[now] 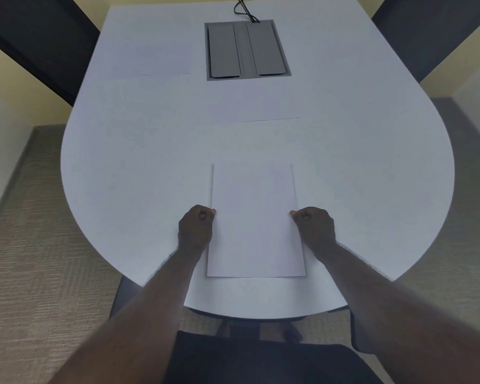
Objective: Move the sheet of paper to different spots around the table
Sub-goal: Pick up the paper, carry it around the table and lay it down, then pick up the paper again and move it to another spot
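While its long axis runs 12 to 6 o'clock, the blank sheet of paper [255,220] lies at the white worktop's [122,162] 6 o'clock edge. Left hand [196,230] and right hand [315,228] pinch its side edges, fingers [211,211] curled closed. Toward 12 sits a grey cable hatch [247,49].

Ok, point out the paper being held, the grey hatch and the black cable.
paper [254,217], head view, middle of the sheet
grey hatch [247,49], head view, centre strip
black cable [240,8], head view, loop above the hatch
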A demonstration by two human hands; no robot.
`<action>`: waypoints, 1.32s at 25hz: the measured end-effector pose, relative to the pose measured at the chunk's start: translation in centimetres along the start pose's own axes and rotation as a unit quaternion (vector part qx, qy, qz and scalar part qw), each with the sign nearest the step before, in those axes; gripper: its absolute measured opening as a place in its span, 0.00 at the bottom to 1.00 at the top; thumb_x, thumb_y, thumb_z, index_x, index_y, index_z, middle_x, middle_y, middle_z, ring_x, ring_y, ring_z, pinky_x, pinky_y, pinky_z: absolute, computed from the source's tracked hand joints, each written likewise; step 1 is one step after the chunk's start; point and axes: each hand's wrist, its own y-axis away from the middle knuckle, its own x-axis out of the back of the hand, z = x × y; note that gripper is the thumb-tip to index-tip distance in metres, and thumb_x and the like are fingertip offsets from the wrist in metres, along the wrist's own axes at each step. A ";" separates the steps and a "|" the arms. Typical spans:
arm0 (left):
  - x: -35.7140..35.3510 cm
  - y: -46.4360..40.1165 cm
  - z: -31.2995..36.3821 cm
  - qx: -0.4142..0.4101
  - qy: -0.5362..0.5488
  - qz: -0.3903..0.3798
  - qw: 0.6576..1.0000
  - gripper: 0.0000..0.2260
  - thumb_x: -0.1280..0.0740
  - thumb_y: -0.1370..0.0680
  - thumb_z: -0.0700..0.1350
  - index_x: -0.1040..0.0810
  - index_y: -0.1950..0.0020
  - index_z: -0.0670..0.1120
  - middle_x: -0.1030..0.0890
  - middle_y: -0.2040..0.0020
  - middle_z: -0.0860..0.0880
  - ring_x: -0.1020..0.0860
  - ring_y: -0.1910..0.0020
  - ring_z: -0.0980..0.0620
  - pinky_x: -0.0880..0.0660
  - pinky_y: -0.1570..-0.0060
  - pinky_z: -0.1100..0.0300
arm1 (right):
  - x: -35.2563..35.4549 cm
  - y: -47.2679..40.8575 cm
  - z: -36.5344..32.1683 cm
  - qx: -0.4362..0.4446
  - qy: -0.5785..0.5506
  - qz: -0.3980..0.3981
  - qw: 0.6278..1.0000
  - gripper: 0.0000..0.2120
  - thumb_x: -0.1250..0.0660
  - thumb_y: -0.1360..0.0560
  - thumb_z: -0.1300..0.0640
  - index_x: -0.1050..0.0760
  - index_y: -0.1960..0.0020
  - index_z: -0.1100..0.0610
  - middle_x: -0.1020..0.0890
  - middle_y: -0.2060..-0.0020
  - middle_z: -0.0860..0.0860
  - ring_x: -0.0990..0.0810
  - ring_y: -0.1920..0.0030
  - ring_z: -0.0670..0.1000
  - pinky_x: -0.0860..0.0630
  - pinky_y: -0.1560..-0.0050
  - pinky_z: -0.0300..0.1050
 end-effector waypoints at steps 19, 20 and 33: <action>-0.9 0.1 0.6 0.025 -0.096 0.037 0.994 0.07 0.33 0.25 0.51 0.24 0.56 0.48 0.19 0.58 0.53 0.22 0.57 0.49 0.25 0.53 0.56 | -0.7 -0.7 0.4 -0.039 0.031 0.044 0.998 0.11 0.30 0.27 0.46 0.25 0.63 0.52 0.20 0.62 0.46 0.21 0.57 0.53 0.23 0.52 0.47; -1.0 0.1 0.6 0.023 -0.099 0.038 0.994 0.07 0.33 0.25 0.51 0.25 0.56 0.48 0.19 0.58 0.53 0.22 0.57 0.49 0.25 0.53 0.56 | -0.8 -0.7 0.4 -0.038 0.034 0.048 0.998 0.11 0.30 0.28 0.46 0.25 0.63 0.52 0.20 0.62 0.46 0.22 0.57 0.53 0.23 0.53 0.47; -0.7 0.4 0.5 0.026 -0.049 0.033 0.998 0.10 0.33 0.24 0.53 0.26 0.55 0.46 0.22 0.62 0.52 0.22 0.59 0.47 0.26 0.54 0.54 | -0.7 -0.3 0.3 -0.060 -0.005 0.062 0.996 0.16 0.33 0.26 0.42 0.27 0.61 0.54 0.22 0.66 0.47 0.22 0.60 0.53 0.29 0.58 0.45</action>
